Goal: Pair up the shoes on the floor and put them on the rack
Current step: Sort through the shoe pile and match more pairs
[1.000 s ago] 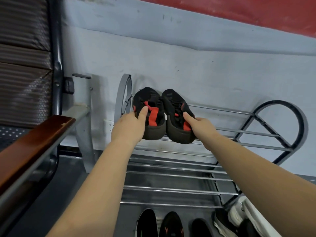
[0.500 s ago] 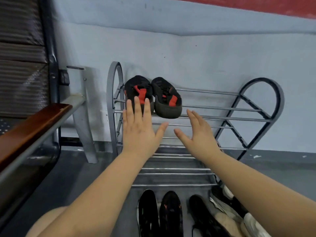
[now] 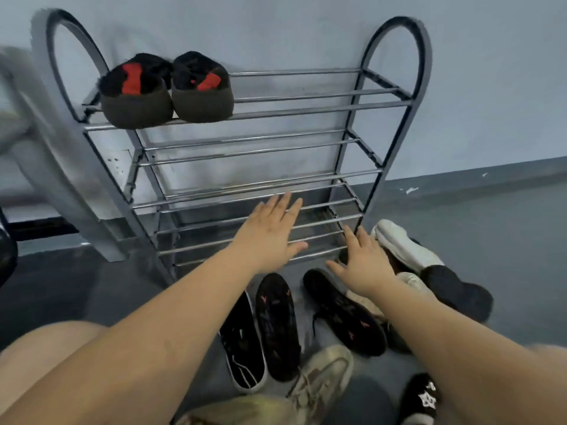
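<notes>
A pair of black shoes with red patches (image 3: 167,90) stands side by side at the left end of the metal rack's (image 3: 306,108) top shelf, heels toward me. Both my hands are empty with spread fingers, held low in front of the rack's bottom shelves. My left hand (image 3: 270,231) hovers over the lower bars. My right hand (image 3: 365,265) is above a black shoe with orange marks (image 3: 346,314) on the floor. Beside it lie another black shoe with orange marks (image 3: 277,326) and a black shoe with white trim (image 3: 242,348).
More shoes crowd the floor: a white one (image 3: 402,243) by the rack's right leg, a dark one (image 3: 457,292), a beige sneaker (image 3: 319,381) near me, and a black one with a white star (image 3: 423,397). A grey post (image 3: 61,185) stands left of the rack.
My hands let go of the black-and-red pair on the top shelf, then dropped down toward the shoes on the floor. My view tilted down and to the right.
</notes>
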